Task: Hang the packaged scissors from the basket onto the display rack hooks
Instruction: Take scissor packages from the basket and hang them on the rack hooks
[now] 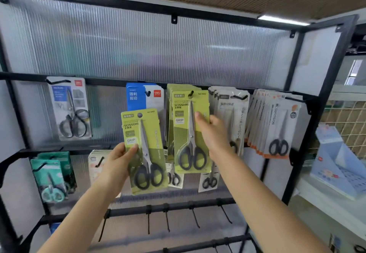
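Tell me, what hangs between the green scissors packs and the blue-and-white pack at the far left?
In the head view, one blue pack hangs between the green packs and the far-left pack, beside bare ribbed panel.

Glossy plastic scissors pack (145, 151); black metal rack (326, 98)
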Action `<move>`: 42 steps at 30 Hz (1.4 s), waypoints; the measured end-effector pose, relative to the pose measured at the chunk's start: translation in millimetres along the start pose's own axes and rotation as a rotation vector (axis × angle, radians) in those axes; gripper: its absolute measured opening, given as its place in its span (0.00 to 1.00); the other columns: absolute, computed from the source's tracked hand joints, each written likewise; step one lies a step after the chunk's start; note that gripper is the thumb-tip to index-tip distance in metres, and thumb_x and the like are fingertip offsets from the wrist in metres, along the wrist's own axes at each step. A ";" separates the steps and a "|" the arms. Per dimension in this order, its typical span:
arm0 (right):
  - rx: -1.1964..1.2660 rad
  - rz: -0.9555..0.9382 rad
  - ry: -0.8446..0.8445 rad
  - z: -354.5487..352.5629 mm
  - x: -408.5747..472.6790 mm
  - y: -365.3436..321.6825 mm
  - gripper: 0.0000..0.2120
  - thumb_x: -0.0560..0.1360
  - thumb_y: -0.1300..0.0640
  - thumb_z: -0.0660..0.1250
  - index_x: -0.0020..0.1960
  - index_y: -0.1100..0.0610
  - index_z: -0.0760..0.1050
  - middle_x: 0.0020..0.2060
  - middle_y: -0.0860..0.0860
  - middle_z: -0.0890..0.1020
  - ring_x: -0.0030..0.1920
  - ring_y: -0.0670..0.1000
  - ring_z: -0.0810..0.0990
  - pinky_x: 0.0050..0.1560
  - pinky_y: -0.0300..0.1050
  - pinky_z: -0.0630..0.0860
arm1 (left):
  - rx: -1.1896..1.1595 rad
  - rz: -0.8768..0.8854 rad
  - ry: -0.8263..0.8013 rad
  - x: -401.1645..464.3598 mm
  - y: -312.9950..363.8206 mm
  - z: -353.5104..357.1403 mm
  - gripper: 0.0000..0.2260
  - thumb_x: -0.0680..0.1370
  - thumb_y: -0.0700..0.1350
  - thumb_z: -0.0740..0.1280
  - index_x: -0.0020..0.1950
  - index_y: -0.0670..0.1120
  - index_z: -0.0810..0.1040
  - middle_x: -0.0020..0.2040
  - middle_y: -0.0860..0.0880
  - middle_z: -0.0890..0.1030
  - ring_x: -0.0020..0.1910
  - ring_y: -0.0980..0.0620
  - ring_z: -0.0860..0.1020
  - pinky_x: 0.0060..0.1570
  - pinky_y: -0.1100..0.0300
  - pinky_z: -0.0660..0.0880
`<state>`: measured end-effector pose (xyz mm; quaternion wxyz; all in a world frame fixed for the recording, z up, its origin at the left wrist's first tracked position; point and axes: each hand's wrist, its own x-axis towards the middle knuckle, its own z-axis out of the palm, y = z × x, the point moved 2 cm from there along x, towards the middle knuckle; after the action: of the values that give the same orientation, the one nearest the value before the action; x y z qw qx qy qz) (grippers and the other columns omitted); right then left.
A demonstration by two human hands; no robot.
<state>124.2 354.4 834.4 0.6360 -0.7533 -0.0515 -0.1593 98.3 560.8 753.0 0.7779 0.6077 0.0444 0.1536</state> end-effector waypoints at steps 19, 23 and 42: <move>-0.580 -0.421 0.208 -11.1 40.1 12.6 0.22 0.76 0.39 0.60 0.41 0.60 0.70 0.32 0.51 0.75 0.34 0.51 0.75 0.32 0.46 0.69 | 0.039 0.074 -0.026 -18.2 15.6 14.4 0.05 0.79 0.43 0.63 0.49 0.47 0.78 0.40 0.50 0.82 0.39 0.52 0.79 0.40 0.57 0.76; -0.233 -0.533 0.151 -27.4 29.2 -11.6 0.12 0.78 0.46 0.61 0.43 0.54 0.74 0.38 0.46 0.79 0.43 0.48 0.79 0.46 0.40 0.75 | -0.014 0.100 -0.077 -22.3 26.5 26.2 0.06 0.79 0.42 0.62 0.50 0.47 0.78 0.40 0.52 0.84 0.39 0.55 0.81 0.39 0.60 0.76; -0.139 -0.382 -0.062 -28.7 46.8 -37.9 0.12 0.77 0.54 0.66 0.47 0.64 0.78 0.37 0.53 0.79 0.38 0.46 0.75 0.39 0.37 0.70 | 0.193 0.072 -0.187 -17.6 26.3 81.2 0.03 0.77 0.39 0.66 0.45 0.40 0.75 0.42 0.40 0.78 0.35 0.51 0.79 0.34 0.63 0.80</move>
<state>152.7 327.6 888.4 0.5387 -0.7766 -0.2017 -0.2569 97.5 485.5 797.0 0.7104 0.6928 -0.0356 0.1188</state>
